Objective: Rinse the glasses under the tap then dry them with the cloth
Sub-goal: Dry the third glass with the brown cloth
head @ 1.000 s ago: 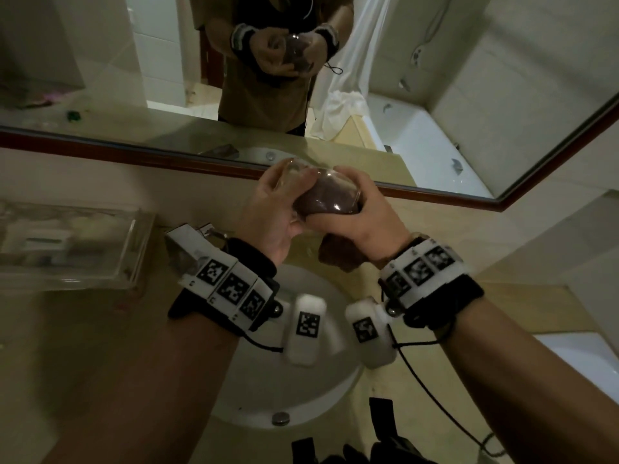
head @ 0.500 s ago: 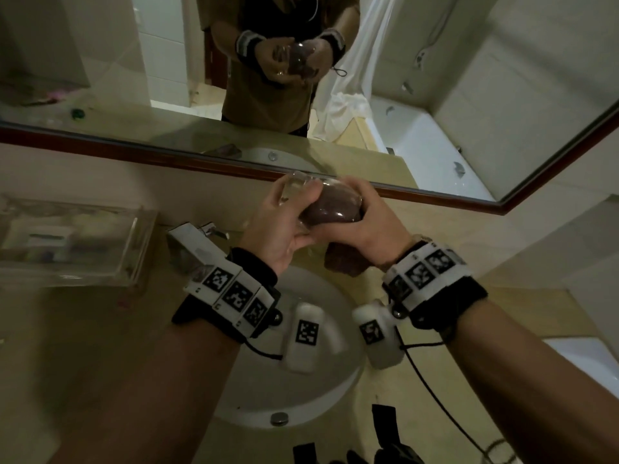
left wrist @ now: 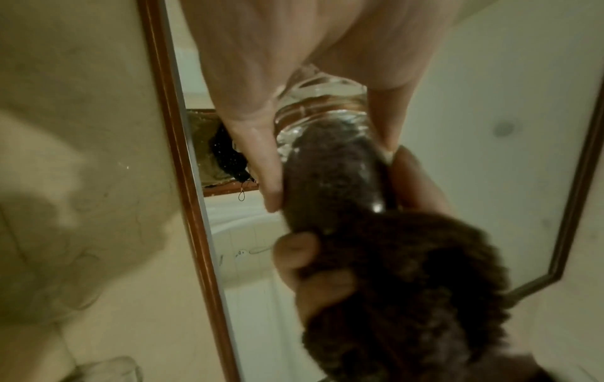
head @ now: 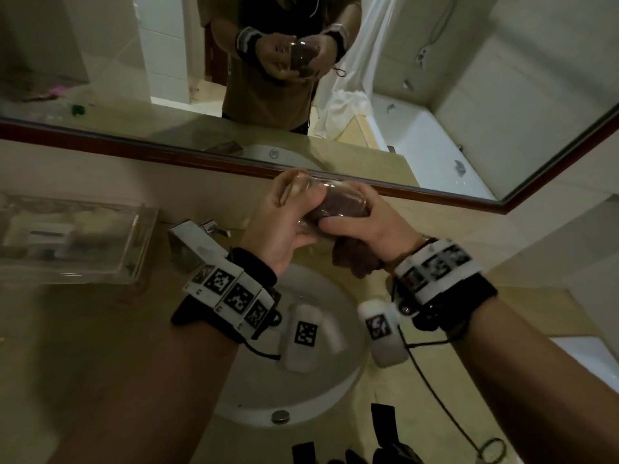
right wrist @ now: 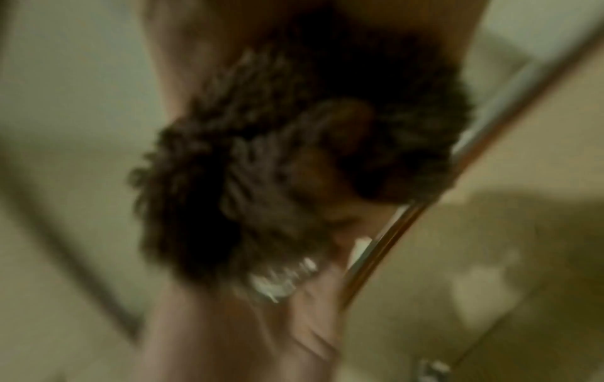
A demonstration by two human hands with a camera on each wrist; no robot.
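The glass (head: 330,204) lies nearly on its side above the far rim of the white basin (head: 301,400), just in front of the mirror frame (head: 134,150), and that seems deliberate: any drips would fall into the basin rather than onto the counter beside it. The left hand (head: 281,226) curls round the base end, thumb on one side and fingers on the other, as the left wrist view shows, so the mouth points toward the right hand (head: 365,226) and the glass cannot roll while it is rubbed. The right hand's fingers are curled around the dark brown cloth (head: 355,259), part of which is pushed inside the glass (left wrist: 330,170), where it fills the bowl; the rest bunches below that hand, above the basin. This looks like the drying step, with the inside being wiped. The tap (head: 214,229) stands behind the basin, left of the hands, and a clear tray (head: 77,239) sits further left of the basin.
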